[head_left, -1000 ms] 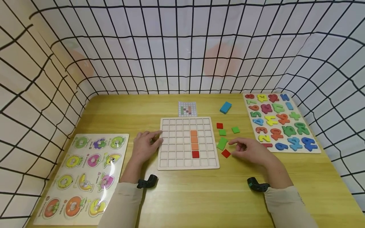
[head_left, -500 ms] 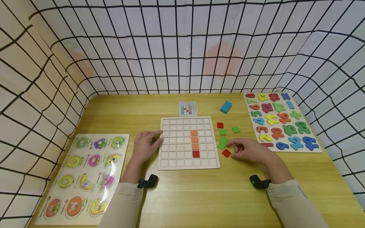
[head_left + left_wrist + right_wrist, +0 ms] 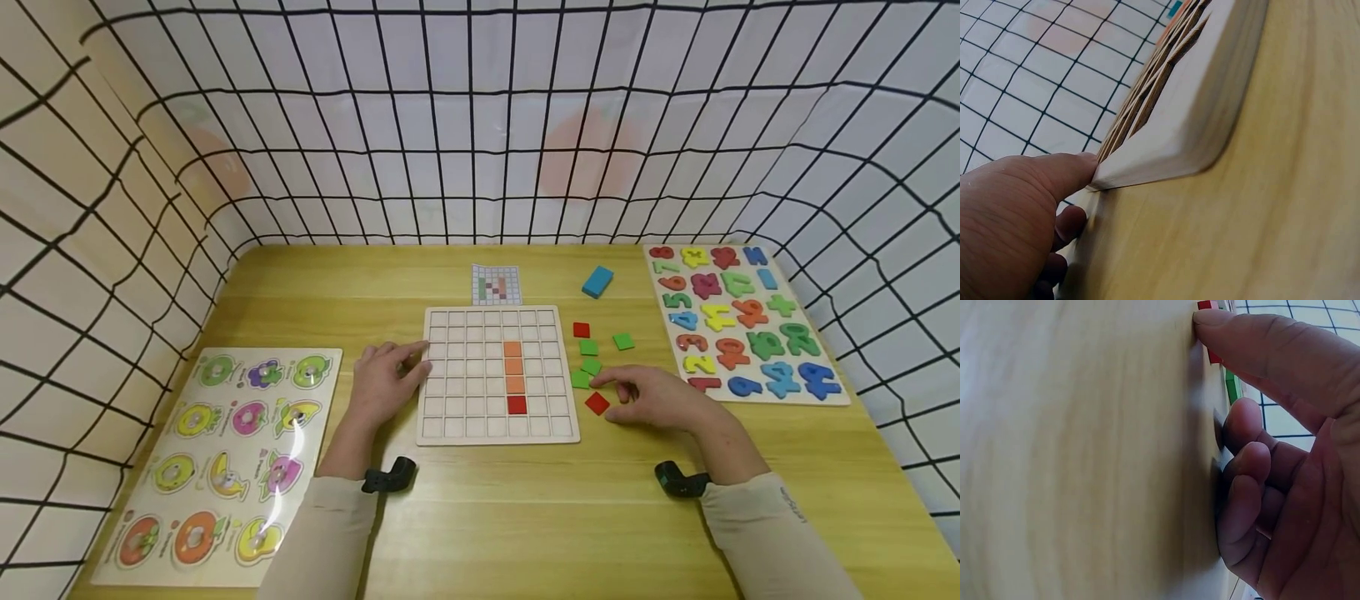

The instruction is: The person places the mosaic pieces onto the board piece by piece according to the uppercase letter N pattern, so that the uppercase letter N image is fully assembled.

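Nothing is pinched by the right hand (image 3: 656, 400), working right of centre in the frame: thumb and index finger stand apart, the index tip touching or just beside two green tiles (image 3: 590, 367), too close to say which. Its thumb hovers by a loose red tile (image 3: 597, 403) lying just below them, and that spread probably leaves room to pick among small pieces. Over at left of centre, the left hand (image 3: 381, 385) grips nothing either; thumb and index finger simply rest against the left edge of the grid board (image 3: 476, 385), most likely to keep it from sliding. And there's the board itself, flat in the middle of the frame, an orange column (image 3: 513, 366) seated right of its centre with a red square (image 3: 517, 405) directly beneath. More loose tiles lie off its right side, handy for the right hand, it seems. Just above the board's top edge lies a small printed card (image 3: 495, 286), presumably put there to be seen without reaching. Out at lower left, a fruit puzzle (image 3: 318, 396) lies well clear of the hands, while a blue block (image 3: 597, 282) sits toward the upper right, apart from the tiles.
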The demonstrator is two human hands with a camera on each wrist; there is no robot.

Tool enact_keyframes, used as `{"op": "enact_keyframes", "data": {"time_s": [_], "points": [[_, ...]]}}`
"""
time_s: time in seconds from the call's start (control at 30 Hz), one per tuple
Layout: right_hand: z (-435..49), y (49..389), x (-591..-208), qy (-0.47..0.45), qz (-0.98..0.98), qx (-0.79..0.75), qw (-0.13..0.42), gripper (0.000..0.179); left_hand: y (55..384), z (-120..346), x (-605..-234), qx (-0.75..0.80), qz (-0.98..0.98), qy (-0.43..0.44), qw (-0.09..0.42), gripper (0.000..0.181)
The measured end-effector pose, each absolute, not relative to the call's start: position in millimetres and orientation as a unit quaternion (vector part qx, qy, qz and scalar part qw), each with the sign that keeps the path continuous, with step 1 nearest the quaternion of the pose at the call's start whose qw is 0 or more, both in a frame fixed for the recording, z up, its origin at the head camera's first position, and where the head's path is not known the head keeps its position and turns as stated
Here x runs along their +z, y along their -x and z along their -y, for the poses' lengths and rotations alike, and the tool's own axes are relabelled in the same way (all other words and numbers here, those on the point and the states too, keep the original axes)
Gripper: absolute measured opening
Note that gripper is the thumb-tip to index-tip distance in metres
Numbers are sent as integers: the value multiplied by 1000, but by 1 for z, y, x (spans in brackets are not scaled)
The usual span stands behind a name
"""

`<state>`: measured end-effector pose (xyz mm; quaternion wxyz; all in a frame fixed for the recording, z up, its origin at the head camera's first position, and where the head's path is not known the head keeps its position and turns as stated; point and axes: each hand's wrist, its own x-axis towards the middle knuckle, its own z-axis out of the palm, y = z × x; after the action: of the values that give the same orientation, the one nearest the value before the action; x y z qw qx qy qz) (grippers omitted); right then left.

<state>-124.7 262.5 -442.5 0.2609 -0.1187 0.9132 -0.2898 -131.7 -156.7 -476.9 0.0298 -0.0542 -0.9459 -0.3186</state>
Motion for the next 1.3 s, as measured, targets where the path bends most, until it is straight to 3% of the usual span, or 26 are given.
{"op": "enact_keyframes", "data": {"time_s": [0.37, 0.93, 1.3], "points": [[-261, 125, -443, 122, -913, -293, 254, 39, 132, 157, -477, -321, 945, 51, 31, 39], [-261, 122, -446, 141, -919, -284, 234, 21, 132, 156, -477, -322, 945, 49, 28, 39], [-261, 123, -447, 144, -923, -273, 228, 21, 131, 156, -476, -325, 944, 49, 24, 38]]}}
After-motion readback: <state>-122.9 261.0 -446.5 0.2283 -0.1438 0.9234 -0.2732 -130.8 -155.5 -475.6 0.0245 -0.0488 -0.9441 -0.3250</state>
